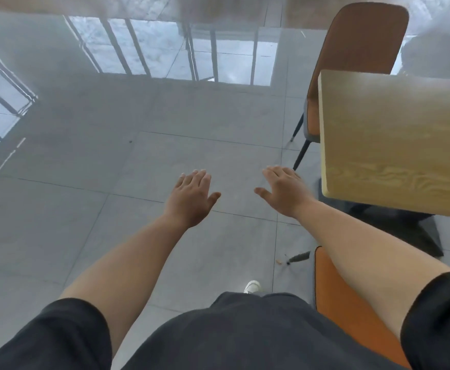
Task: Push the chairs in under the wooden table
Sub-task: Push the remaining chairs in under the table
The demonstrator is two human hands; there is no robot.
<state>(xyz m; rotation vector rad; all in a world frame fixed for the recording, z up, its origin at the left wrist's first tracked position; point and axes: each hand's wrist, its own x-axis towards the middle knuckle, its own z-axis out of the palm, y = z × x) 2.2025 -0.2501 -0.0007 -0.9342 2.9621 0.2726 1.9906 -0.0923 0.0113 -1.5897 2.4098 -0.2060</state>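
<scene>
The far chair [357, 49] stands at the table's [394, 134] far side, seat partly under; the near chair [351, 311] sits by the person's hip, still out. Turning blind could bump that chair's leg. Both the left hand [191, 198] and right hand [282, 190] hover flat, fingers spread, holding nothing.

Glossy grey tiled floor [111, 156], white shoe [252, 286] on it.
</scene>
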